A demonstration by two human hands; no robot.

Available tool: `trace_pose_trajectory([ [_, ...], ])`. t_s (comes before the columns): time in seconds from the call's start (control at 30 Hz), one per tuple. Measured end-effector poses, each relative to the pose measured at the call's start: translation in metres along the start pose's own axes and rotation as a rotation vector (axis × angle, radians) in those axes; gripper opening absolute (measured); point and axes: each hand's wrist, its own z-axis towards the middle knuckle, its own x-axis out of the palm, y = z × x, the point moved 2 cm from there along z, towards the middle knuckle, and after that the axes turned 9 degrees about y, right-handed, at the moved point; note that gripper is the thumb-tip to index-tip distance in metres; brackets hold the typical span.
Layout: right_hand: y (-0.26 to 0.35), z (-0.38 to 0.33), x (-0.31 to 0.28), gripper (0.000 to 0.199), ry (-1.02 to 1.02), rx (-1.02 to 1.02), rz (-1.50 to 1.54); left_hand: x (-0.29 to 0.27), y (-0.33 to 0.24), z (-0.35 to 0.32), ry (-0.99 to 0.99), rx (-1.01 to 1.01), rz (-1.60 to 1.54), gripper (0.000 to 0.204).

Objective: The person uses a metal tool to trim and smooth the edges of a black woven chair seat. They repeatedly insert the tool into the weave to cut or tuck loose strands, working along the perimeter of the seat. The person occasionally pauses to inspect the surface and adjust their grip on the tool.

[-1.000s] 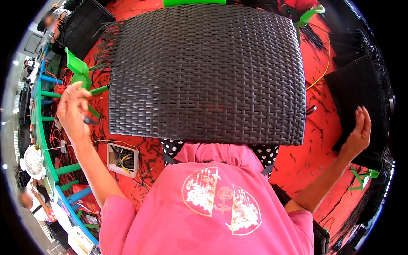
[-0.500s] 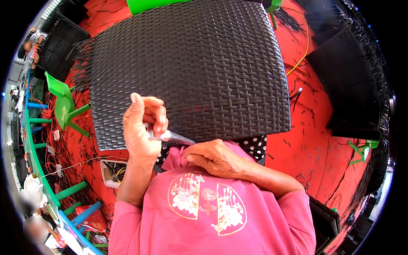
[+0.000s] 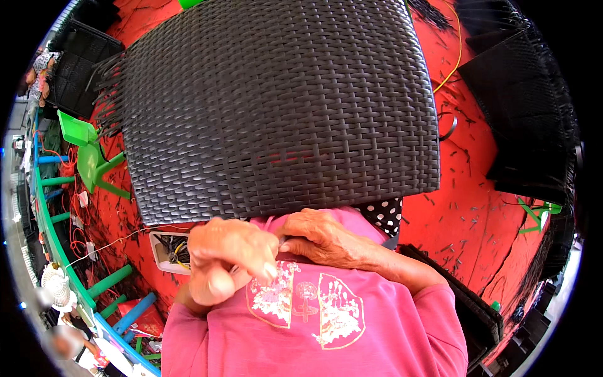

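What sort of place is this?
Probably a weaving workshop: a large black woven panel dominates the view, loose strand ends fringe its left edge, and a bundle of black strands lies on the littered red floor.

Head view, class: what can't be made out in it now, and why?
In the head view:
- Whether the left hand holds anything: blur and its curled fingers hide it.
- What the right hand's fingertips touch: hidden by its own fingers.
- The woven black panel's far edge: cut off by the top edge.
- The white bin's dark contents: too small to identify.
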Motion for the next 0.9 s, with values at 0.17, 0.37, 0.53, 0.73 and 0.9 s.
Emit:
trace_pose_trajectory([
  [0.17, -0.001, 0.0, -0.001, 0.021, -0.027, -0.186, -0.061, 0.002, -0.007, 0.009, 0.44, 0.121, -0.06, 0.052],
  [0.37, -0.001, -0.002, -0.009, 0.018, -0.033, -0.326, -0.166, 0.0, -0.005, 0.017, 0.484, 0.131, 0.006, 0.057],
  [0.53, -0.005, -0.038, -0.041, 0.022, -0.14, -0.129, -0.442, -0.064, 0.039, 0.012, -0.035, 0.043, 1.331, 0.03],
  [0.73, -0.03, -0.056, -0.045, 0.034, -0.253, 0.134, -0.953, -0.068, 0.094, 0.01, -0.014, -0.123, 1.696, 0.052],
  [0.9, -0.04, -0.032, -0.056, 0.048, -0.343, 0.15, -1.092, -0.074, 0.111, 0.008, -0.068, -0.154, 1.738, 0.061],
])
